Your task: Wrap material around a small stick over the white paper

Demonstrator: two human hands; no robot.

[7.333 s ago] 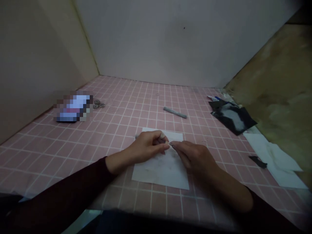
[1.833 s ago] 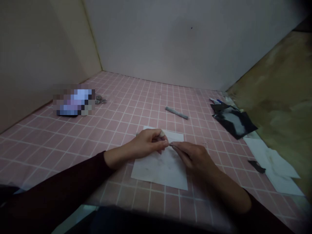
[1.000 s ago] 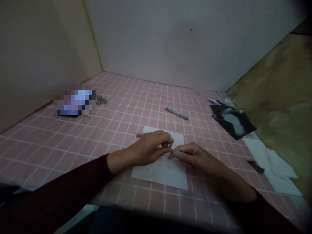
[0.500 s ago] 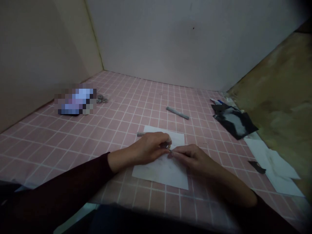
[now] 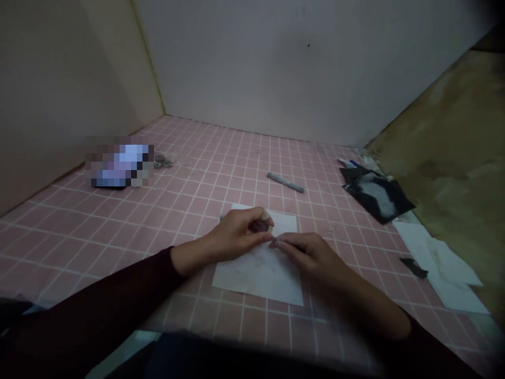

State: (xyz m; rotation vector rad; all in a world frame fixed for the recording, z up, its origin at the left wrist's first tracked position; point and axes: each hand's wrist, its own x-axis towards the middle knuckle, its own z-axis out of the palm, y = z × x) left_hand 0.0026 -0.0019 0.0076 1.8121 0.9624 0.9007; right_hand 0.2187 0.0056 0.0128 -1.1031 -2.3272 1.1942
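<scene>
Over a white sheet of paper (image 5: 256, 281), my two hands meet at the fingertips. My right hand (image 5: 310, 250) pinches a small grey piece (image 5: 274, 240); its kind is too small to make out. The fingers of my left hand (image 5: 240, 234) are curled, with the thumb reaching to that same piece. Whatever lies inside the left fingers is hidden. Beyond the paper, a grey stick (image 5: 285, 182) rests on the pink tiled tabletop (image 5: 189, 200). The end of another grey piece (image 5: 221, 216) peeks out behind my left hand.
At the left stands a blurred-out device with a lit screen (image 5: 122, 163), and small round metal-looking items (image 5: 161, 160) lie beside it. To the right are a black sheet with pale powder (image 5: 379, 197), a dark scrap (image 5: 414, 267) and white papers (image 5: 445, 271). Walls border the table.
My left fingers have lifted and loosened slightly, and the hand has shifted a little up and left. The right hand keeps its pinch. The whole view has shifted slightly.
</scene>
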